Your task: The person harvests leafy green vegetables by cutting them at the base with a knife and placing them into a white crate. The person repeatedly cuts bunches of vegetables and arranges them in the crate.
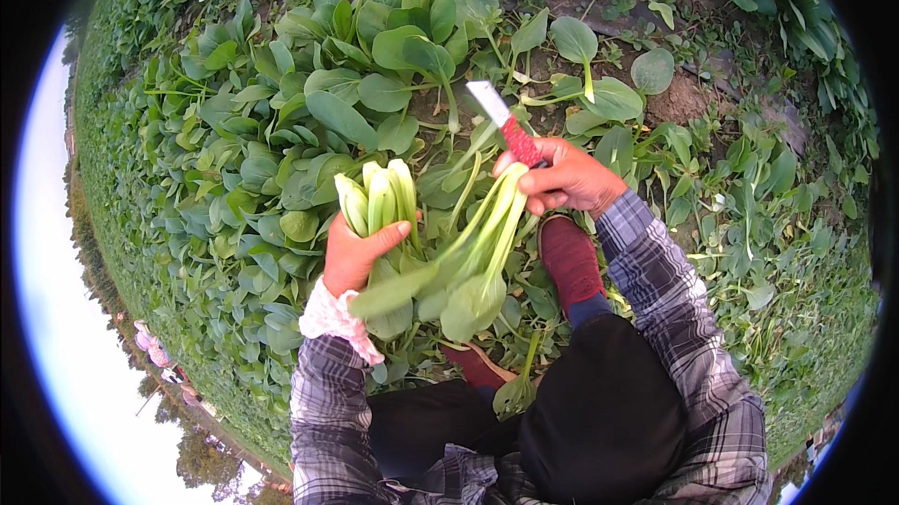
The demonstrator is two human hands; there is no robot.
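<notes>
Several heads of leafy greens like bok choy [379, 196] are bunched in my left hand [362, 252], pale cut bases up and leaves hanging below. My right hand [572, 178] grips a small knife [516, 132] with a red patterned handle; its blade points up and to the left. Between the same fingers hangs another green plant [491, 238], held by its base. Its leaves are blurred and reach down across the front of the left-hand bunch. The two hands are apart, level with each other above my feet.
Dense rows of standing greens [281, 118] grow ahead and to the left. Loose leaves [597, 76] lie on bare soil [678, 97] ahead on the right. My maroon shoes [572, 259] stand among trampled leaves. People [154, 347] are far off at the left.
</notes>
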